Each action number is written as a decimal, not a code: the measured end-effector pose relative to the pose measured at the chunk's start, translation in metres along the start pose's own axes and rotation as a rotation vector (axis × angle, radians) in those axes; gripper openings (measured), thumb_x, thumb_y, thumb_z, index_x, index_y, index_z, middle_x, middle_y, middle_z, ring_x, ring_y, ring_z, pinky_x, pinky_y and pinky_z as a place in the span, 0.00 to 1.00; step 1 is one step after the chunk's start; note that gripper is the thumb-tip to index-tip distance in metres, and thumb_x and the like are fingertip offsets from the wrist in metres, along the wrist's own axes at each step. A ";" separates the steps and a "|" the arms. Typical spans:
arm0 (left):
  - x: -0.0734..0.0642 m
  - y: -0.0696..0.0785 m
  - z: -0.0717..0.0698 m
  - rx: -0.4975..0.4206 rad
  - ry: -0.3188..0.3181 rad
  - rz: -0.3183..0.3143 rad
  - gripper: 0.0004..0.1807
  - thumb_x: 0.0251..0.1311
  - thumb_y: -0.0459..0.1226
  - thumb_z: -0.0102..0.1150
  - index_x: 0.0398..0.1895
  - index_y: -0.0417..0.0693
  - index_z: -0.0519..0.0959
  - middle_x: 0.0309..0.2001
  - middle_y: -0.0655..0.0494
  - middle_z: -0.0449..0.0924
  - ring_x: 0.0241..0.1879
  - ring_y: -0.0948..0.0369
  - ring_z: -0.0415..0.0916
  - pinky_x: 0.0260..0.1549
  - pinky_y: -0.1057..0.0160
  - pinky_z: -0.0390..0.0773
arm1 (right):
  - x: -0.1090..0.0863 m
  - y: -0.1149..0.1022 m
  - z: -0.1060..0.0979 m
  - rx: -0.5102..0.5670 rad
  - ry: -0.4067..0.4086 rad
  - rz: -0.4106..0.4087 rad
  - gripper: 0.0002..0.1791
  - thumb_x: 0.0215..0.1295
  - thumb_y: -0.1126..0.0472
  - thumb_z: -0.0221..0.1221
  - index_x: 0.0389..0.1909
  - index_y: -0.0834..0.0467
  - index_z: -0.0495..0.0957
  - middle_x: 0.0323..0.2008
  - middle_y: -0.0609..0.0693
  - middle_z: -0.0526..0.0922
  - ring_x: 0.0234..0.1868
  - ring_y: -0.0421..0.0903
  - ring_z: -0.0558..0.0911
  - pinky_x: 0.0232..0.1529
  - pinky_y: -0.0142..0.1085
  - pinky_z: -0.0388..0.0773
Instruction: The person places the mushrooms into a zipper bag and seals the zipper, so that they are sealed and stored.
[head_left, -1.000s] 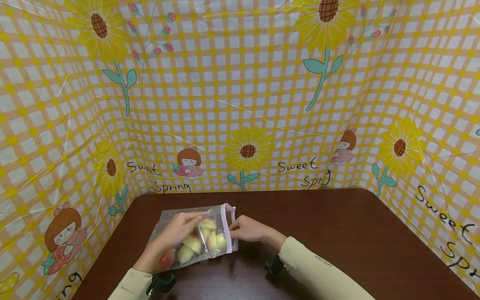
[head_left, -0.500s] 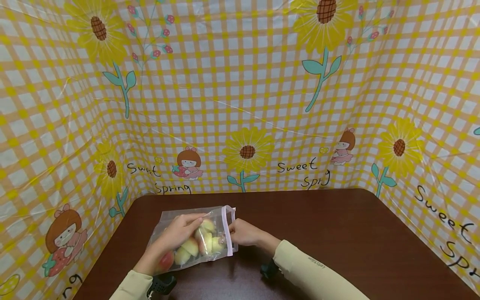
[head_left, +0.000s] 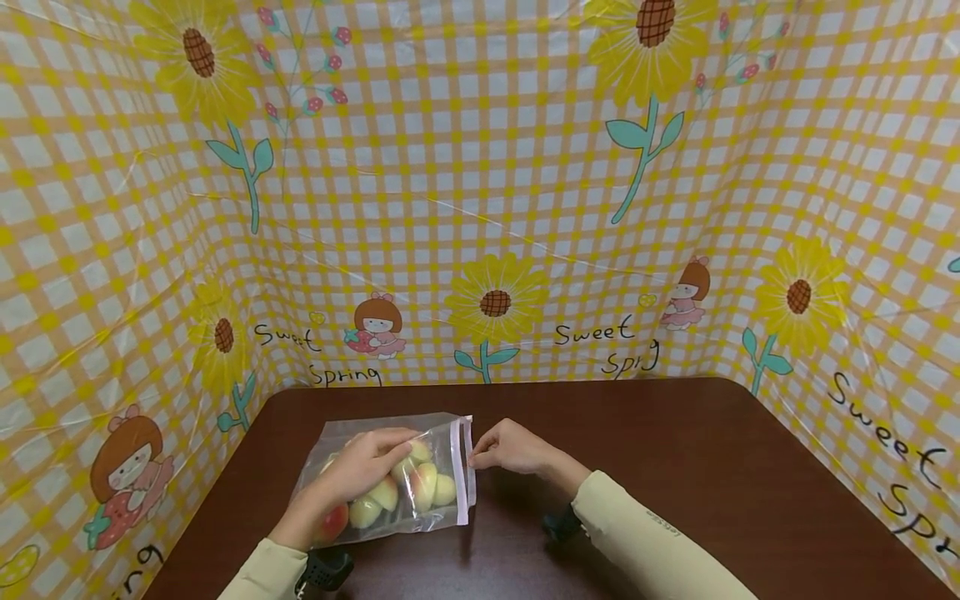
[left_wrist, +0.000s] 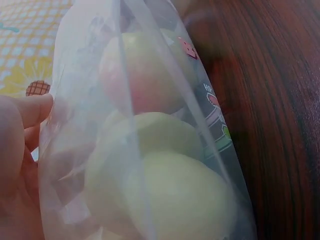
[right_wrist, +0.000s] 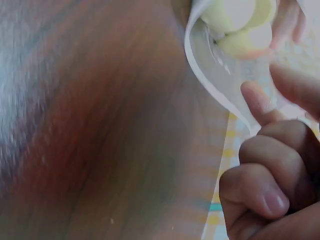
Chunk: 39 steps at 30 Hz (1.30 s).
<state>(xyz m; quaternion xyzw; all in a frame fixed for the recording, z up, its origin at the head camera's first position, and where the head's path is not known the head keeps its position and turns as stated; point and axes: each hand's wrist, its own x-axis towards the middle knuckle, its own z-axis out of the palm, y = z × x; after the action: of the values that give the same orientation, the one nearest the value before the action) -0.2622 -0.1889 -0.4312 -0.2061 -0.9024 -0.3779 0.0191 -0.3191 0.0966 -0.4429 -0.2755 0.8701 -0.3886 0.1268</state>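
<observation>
A clear plastic zip bag (head_left: 442, 429) lies on the table, its lilac-edged mouth (head_left: 462, 492) toward the right. Inside are several pale yellow-and-red fruits (head_left: 423, 486), probably peaches or apples; one redder fruit (head_left: 333, 522) sits near my left wrist. My left hand (head_left: 363, 458) rests on top of the bag with fingers stretched across it; its wrist camera shows the hand (left_wrist: 22, 140) against the film. Just outside the mouth is my right hand (head_left: 510, 448), fingertips at the rim (right_wrist: 207, 85). Thumb and forefinger stand apart, the other fingers (right_wrist: 255, 192) bent, nothing visibly between them.
The dark brown table (head_left: 637, 450) extends right of the bag. A yellow checked sheet with sunflowers (head_left: 495, 208) hangs round the back and both sides. Dark wrist devices (head_left: 328, 569) sit under both sleeves.
My right hand was at the bag's mouth with fingertips inside it; it has drawn back right and slightly up. The mouth has flattened. My left hand has barely moved.
</observation>
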 end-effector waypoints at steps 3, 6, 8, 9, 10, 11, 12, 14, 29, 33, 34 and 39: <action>0.000 0.002 0.001 0.022 -0.023 0.022 0.21 0.73 0.46 0.56 0.65 0.53 0.79 0.66 0.51 0.77 0.67 0.47 0.71 0.67 0.40 0.68 | -0.001 0.004 -0.008 -0.017 0.058 0.057 0.12 0.65 0.57 0.64 0.31 0.61 0.90 0.29 0.48 0.85 0.27 0.39 0.66 0.28 0.32 0.61; -0.001 0.002 0.002 0.054 -0.032 0.036 0.22 0.71 0.46 0.58 0.66 0.52 0.78 0.67 0.49 0.75 0.68 0.46 0.70 0.67 0.39 0.67 | 0.000 0.006 -0.013 -0.006 0.104 0.111 0.15 0.67 0.56 0.62 0.29 0.63 0.89 0.27 0.46 0.80 0.26 0.41 0.63 0.27 0.34 0.57; 0.000 0.002 0.004 0.064 -0.037 0.047 0.23 0.70 0.45 0.59 0.66 0.52 0.78 0.67 0.48 0.75 0.69 0.46 0.69 0.68 0.39 0.66 | 0.000 0.008 -0.015 0.012 0.130 0.151 0.16 0.68 0.55 0.62 0.30 0.63 0.89 0.27 0.44 0.78 0.25 0.41 0.62 0.26 0.34 0.57; 0.001 0.002 0.005 0.071 -0.039 0.053 0.23 0.70 0.45 0.59 0.66 0.53 0.78 0.67 0.48 0.75 0.70 0.46 0.68 0.68 0.39 0.65 | -0.001 0.009 -0.016 0.019 0.142 0.173 0.16 0.69 0.55 0.61 0.31 0.63 0.89 0.25 0.43 0.75 0.24 0.41 0.61 0.25 0.35 0.57; 0.001 0.002 0.006 0.079 -0.042 0.058 0.22 0.70 0.45 0.59 0.66 0.53 0.78 0.67 0.49 0.75 0.70 0.46 0.67 0.69 0.39 0.64 | 0.001 0.009 -0.016 0.028 0.152 0.190 0.16 0.69 0.54 0.61 0.32 0.63 0.89 0.22 0.43 0.72 0.22 0.41 0.60 0.24 0.34 0.56; 0.001 0.002 0.006 0.083 -0.047 0.061 0.22 0.70 0.45 0.59 0.65 0.53 0.79 0.67 0.49 0.75 0.71 0.46 0.67 0.69 0.39 0.64 | 0.002 0.009 -0.016 0.038 0.162 0.211 0.16 0.70 0.53 0.61 0.33 0.62 0.89 0.19 0.42 0.68 0.19 0.40 0.58 0.22 0.34 0.55; 0.002 0.002 0.006 0.088 -0.052 0.064 0.22 0.70 0.46 0.59 0.65 0.53 0.79 0.67 0.49 0.76 0.71 0.46 0.67 0.69 0.40 0.64 | 0.003 0.009 -0.016 0.048 0.171 0.232 0.17 0.70 0.53 0.61 0.35 0.62 0.89 0.17 0.41 0.66 0.18 0.40 0.57 0.20 0.33 0.55; 0.003 0.002 0.007 0.108 -0.063 0.074 0.22 0.70 0.46 0.59 0.65 0.53 0.79 0.67 0.49 0.76 0.71 0.46 0.67 0.69 0.40 0.64 | 0.006 0.010 -0.015 0.061 0.182 0.253 0.18 0.71 0.52 0.60 0.36 0.63 0.89 0.13 0.42 0.57 0.14 0.40 0.52 0.16 0.32 0.51; 0.004 0.008 0.010 0.242 -0.110 0.100 0.27 0.65 0.50 0.61 0.66 0.54 0.78 0.70 0.44 0.71 0.72 0.40 0.62 0.65 0.30 0.56 | 0.032 0.012 -0.007 0.085 0.226 0.351 0.33 0.70 0.51 0.61 0.06 0.50 0.59 0.09 0.42 0.52 0.11 0.39 0.51 0.13 0.32 0.50; 0.003 0.008 0.010 0.261 -0.119 0.079 0.29 0.64 0.53 0.61 0.67 0.56 0.78 0.72 0.46 0.69 0.74 0.40 0.59 0.66 0.29 0.54 | 0.039 0.015 -0.006 0.107 0.229 0.388 0.33 0.70 0.51 0.61 0.05 0.50 0.61 0.07 0.42 0.53 0.10 0.40 0.51 0.13 0.32 0.52; 0.004 0.008 0.010 0.275 -0.118 0.079 0.29 0.64 0.54 0.61 0.67 0.57 0.78 0.72 0.47 0.69 0.74 0.40 0.60 0.66 0.28 0.55 | 0.040 0.016 -0.005 0.115 0.231 0.395 0.33 0.70 0.51 0.61 0.05 0.50 0.61 0.07 0.42 0.53 0.10 0.40 0.51 0.13 0.33 0.52; 0.008 0.008 0.009 0.337 -0.101 0.075 0.30 0.63 0.58 0.59 0.65 0.58 0.79 0.71 0.48 0.71 0.71 0.39 0.64 0.64 0.26 0.60 | 0.045 0.019 -0.003 0.156 0.230 0.409 0.30 0.69 0.52 0.62 0.07 0.53 0.65 0.06 0.43 0.53 0.10 0.40 0.50 0.13 0.33 0.52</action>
<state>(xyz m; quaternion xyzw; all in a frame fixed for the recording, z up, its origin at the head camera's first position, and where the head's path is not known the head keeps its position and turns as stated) -0.2650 -0.1750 -0.4301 -0.2523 -0.9445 -0.2094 0.0220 -0.3645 0.0827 -0.4559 -0.0368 0.8838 -0.4497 0.1239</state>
